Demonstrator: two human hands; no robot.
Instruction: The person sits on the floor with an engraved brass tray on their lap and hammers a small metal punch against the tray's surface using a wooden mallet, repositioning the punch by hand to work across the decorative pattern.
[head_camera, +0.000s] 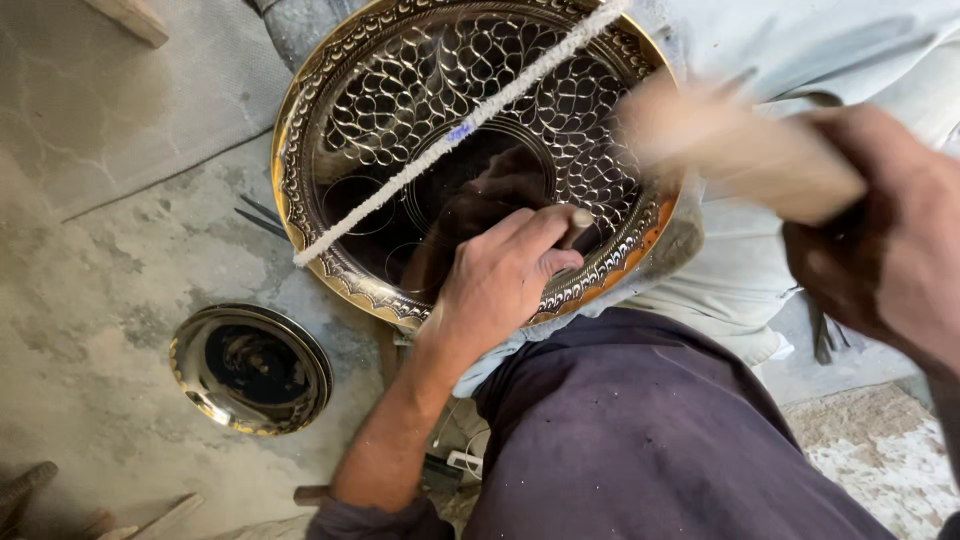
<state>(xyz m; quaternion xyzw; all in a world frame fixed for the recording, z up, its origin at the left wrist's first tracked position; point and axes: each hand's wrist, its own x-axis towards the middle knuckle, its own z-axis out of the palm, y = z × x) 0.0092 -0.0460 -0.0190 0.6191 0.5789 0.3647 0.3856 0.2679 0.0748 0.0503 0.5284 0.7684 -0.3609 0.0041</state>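
Across the far middle of the scene, lying tilted: one large round brass tray, its face engraved with looping leaf patterns, its rim resting on pale cloth over the lap. Stretching slantwise over the tray from lower left to upper right: one white twisted cord. Pressing down at the tray's near rim: left hand, clenched around one thin metal punch, tip hidden behind the fingers. Swinging blurred at far right: one pale wooden mallet, gripped tightly by the right hand at its handle end. Sitting on the grey concrete floor to the near left, well apart from the tray: one smaller round brass dish, dark in its middle. Filling the near middle: one dark-trousered knee.
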